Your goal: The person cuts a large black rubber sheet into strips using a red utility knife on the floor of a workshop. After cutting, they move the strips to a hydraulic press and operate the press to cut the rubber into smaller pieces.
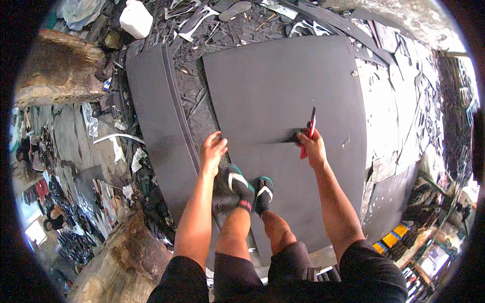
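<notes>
"What's the biggest thing down there?"

"A broad, dark-grey, near-rectangular sheet [283, 86], matte and smooth, foam or rubber by its look. It lies flat on the ground in front of the person and under the right foot, presumably because it's too wide to manage in the air."

"And left of it?"

"A long, narrow dark-grey panel [151, 96], roughly parallel, with a scrap-strewn gap between. Past its far end stands a white, boxy plastic jug [136, 20], apparently out of the way."

"The footwear?"

"White-strapped, green-edged sandals [264, 191]; the right one rests on the broad sheet, perhaps steadying it."

"What about the hands?"

"The left hand [213, 149] is by that sheet's left edge, fingers loosely curved, thumb apart, nothing visible between them. Whether it touches, I can't tell. The right hand [315, 147] is closed round a slim red-and-black cutter [310, 127], its dark tip pointing away from the body, likely for safety."
</notes>
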{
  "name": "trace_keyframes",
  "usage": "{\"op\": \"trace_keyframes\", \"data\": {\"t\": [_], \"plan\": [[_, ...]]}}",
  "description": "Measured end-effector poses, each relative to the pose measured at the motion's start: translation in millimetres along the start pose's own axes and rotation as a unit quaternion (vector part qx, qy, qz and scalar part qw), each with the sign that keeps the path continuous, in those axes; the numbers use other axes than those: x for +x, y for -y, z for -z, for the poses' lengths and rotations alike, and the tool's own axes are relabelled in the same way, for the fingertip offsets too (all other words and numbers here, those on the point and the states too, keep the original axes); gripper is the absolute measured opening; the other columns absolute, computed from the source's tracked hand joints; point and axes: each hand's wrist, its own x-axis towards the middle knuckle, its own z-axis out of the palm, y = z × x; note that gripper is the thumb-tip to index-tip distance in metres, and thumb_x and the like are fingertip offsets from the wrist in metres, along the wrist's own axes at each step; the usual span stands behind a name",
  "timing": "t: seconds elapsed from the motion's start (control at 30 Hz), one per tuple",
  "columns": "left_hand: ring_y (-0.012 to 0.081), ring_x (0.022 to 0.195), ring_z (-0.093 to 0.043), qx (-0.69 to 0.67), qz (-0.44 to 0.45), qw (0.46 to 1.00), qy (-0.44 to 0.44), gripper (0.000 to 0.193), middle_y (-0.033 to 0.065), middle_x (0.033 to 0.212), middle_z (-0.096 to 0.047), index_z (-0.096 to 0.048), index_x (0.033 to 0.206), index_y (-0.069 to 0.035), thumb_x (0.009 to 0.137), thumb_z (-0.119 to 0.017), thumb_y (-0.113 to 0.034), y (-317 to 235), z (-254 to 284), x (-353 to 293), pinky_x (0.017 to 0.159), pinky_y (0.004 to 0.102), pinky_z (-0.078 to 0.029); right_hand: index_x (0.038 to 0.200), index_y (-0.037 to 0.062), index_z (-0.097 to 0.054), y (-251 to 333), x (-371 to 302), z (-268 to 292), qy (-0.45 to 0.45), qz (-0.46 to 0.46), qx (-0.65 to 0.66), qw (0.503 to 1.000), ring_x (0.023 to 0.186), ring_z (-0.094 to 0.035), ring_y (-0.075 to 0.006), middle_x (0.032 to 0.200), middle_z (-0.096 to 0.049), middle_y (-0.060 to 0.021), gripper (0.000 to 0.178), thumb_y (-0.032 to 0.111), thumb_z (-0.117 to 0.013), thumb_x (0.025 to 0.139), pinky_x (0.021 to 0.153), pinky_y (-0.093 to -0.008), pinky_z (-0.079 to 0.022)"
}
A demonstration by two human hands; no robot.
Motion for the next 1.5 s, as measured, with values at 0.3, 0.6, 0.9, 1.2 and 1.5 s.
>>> {"op": "trace_keyframes", "data": {"t": [0.3,0.6,0.9,1.2,1.5], "plan": [[0.0143,0.094,-0.066,-0.025,-0.027,0.994,-0.102,0.042,0.008,0.112,-0.07,-0.066,0.125,-0.002,0.088,-0.078,-0.017,-68,-13,191,0.08,0.0269,-0.055,0.103,0.0016,-0.066,64,206,-72,-0.018,0.065,-0.081,0.994,0.071,-0.062,-0.0132,0.084,-0.066,-0.0039,0.026,0.021,-0.074,0.087,0.06,-0.031,-0.05],[0.0173,0.095,-0.068,0.028,-0.07,0.977,-0.198,0.036,0.0103,0.109,-0.073,-0.069,0.12,0.0,0.087,-0.076,-0.013,-79,-11,433,0.084,0.0293,-0.053,0.101,0.0057,-0.066,54,426,-174,-0.046,0.051,-0.132,0.989,0.068,-0.063,-0.0163,0.079,-0.067,-0.0074,0.025,0.024,-0.075,0.086,0.062,-0.0337,-0.05],[0.0221,0.09,-0.073,0.348,-0.091,0.867,-0.344,0.032,0.0123,0.098,-0.076,-0.074,0.112,-0.005,0.086,-0.078,-0.022,-70,-16,510,0.082,0.0332,-0.055,0.102,0.0027,-0.065,10,519,-229,-0.07,0.016,-0.24,0.968,0.085,-0.069,-0.0309,0.091,-0.071,-0.0157,0.034,0.026,-0.078,0.081,0.078,-0.0424,-0.052],[0.0206,0.094,-0.07,0.201,-0.042,0.911,-0.358,0.03,0.0138,0.108,-0.074,-0.07,0.117,0.0,0.089,-0.074,-0.009,-89,-31,502,0.086,0.0315,-0.054,0.098,0.0059,-0.067,15,523,-238,-0.095,0.01,-0.261,0.961,0.076,-0.066,-0.0264,0.081,-0.069,-0.0121,0.035,0.035,-0.078,0.082,0.074,-0.0393,-0.051],[0.0219,0.089,-0.07,0.253,-0.086,0.893,-0.363,0.032,0.0145,0.103,-0.074,-0.069,0.122,-0.005,0.09,-0.072,-0.01,-83,-27,503,0.081,0.0334,-0.054,0.093,0.0022,-0.064,17,522,-250,-0.125,0.009,-0.245,0.961,0.079,-0.065,-0.0344,0.084,-0.069,-0.017,0.034,0.031,-0.079,0.083,0.075,-0.0424,-0.05]]}}
